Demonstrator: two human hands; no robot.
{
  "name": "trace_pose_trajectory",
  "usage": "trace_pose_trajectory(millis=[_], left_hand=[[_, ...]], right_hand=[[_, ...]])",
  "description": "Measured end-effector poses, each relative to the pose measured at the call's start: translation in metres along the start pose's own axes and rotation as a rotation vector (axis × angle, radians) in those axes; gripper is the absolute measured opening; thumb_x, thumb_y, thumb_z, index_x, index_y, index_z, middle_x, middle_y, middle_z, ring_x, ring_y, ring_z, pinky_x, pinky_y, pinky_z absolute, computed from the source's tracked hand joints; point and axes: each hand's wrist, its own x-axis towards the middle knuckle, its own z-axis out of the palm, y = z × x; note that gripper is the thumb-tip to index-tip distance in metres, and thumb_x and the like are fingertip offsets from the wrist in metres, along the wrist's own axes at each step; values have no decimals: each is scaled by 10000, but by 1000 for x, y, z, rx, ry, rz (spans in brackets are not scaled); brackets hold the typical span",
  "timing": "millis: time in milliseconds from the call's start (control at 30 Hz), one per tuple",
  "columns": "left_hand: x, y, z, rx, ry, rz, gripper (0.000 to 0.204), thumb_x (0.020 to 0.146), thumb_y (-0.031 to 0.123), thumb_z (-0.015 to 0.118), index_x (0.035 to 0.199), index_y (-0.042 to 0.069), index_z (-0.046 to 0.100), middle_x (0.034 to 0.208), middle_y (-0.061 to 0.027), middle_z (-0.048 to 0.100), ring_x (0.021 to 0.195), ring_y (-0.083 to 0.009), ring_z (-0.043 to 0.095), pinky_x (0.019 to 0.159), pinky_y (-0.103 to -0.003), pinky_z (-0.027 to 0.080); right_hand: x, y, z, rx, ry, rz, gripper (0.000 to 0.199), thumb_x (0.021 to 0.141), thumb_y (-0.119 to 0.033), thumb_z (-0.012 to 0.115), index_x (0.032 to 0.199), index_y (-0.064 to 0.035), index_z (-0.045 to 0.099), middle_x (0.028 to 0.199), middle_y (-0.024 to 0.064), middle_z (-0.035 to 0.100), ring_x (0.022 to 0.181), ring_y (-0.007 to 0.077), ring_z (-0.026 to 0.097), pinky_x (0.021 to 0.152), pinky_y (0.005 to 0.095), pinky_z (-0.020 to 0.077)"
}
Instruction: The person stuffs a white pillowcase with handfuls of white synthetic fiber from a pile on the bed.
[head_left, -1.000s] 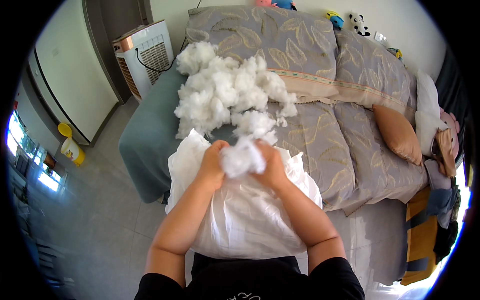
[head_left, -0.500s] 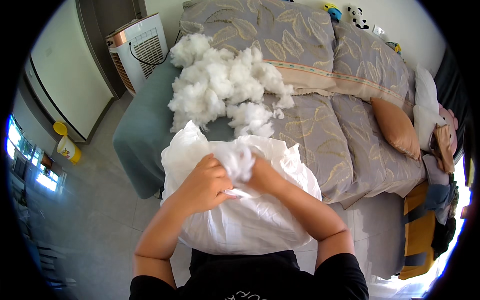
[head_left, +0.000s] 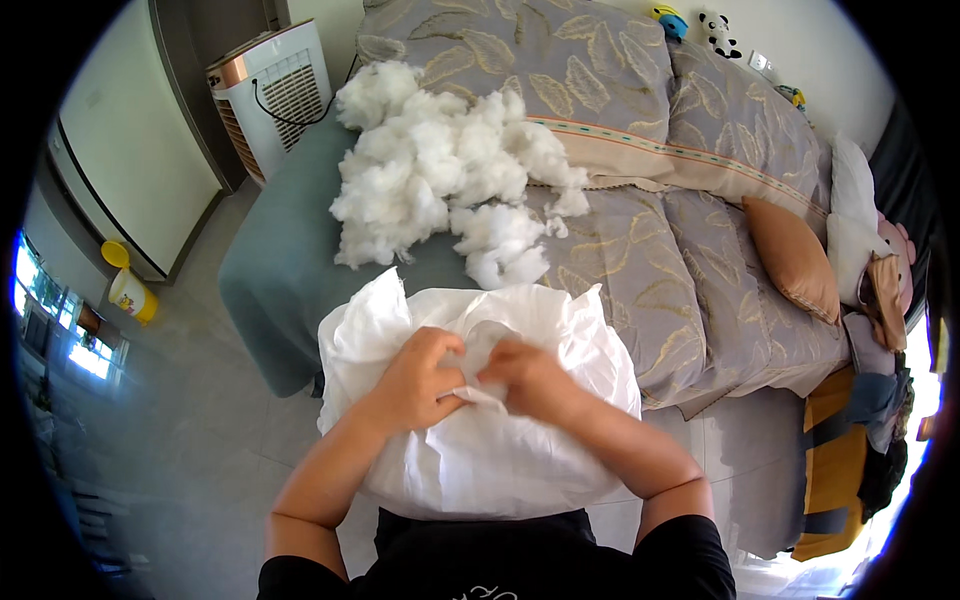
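A bulging white cloth case (head_left: pixel 490 470) rests against my lap, its opening turned up between my hands. My left hand (head_left: pixel 415 380) is closed on the near rim of that opening, with a fold of cloth between its fingers. Just right of it, my right hand (head_left: pixel 535 380) is curled at the opening, slightly blurred; what its fingers hold is hidden. Pale filling (head_left: pixel 484 345) shows in the mouth of the case. Beyond, a large heap of fluffy white stuffing (head_left: pixel 430 160) lies on the sofa, with a smaller tuft (head_left: pixel 500 245) nearer the case.
The grey leaf-patterned sofa (head_left: pixel 640 290) spans the far side, a green cover (head_left: pixel 275 260) over its left end. A brown cushion (head_left: pixel 790 258) lies on the right. An air cooler (head_left: pixel 270 95) stands back left, and a yellow-and-white bin (head_left: pixel 133 297) on the floor.
My right hand has come down and drawn back slightly at the opening; the blurred white tuft between my hands no longer stands out. My left hand keeps hold of the rim.
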Motion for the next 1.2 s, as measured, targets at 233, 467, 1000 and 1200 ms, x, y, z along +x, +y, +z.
trace_pose_trajectory(millis=[233,467,1000,1200], left_hand=[[-27,-15,51,105,-746,-281,141,693,232,649,748,103,643,678,-128,608,636,-326,593,615,-403,469],[27,-6,8,-99,-723,-311,280,703,319,694,889,115,642,803,-105,632,802,-292,607,727,-373,477],[117,-45,18,-1175,479,-846,517,859,467,564,1184,81,451,1113,-89,517,982,-157,496,715,-378,462],[96,-54,25,-1071,691,-1104,423,892,444,522,1152,115,467,972,-61,530,778,-107,486,546,-255,387]], right_hand=[[26,28,-43,737,-438,112,211,820,-107,615,1016,-42,657,955,47,670,848,114,611,746,271,485],[124,124,6,-472,794,341,315,693,-203,700,979,-74,662,890,141,661,831,307,632,774,397,488],[99,29,-54,1046,883,232,236,721,24,568,933,-24,662,980,38,623,871,143,578,711,268,463],[78,41,-10,445,814,128,289,674,70,573,913,-68,658,1029,55,595,886,169,565,738,299,469]])
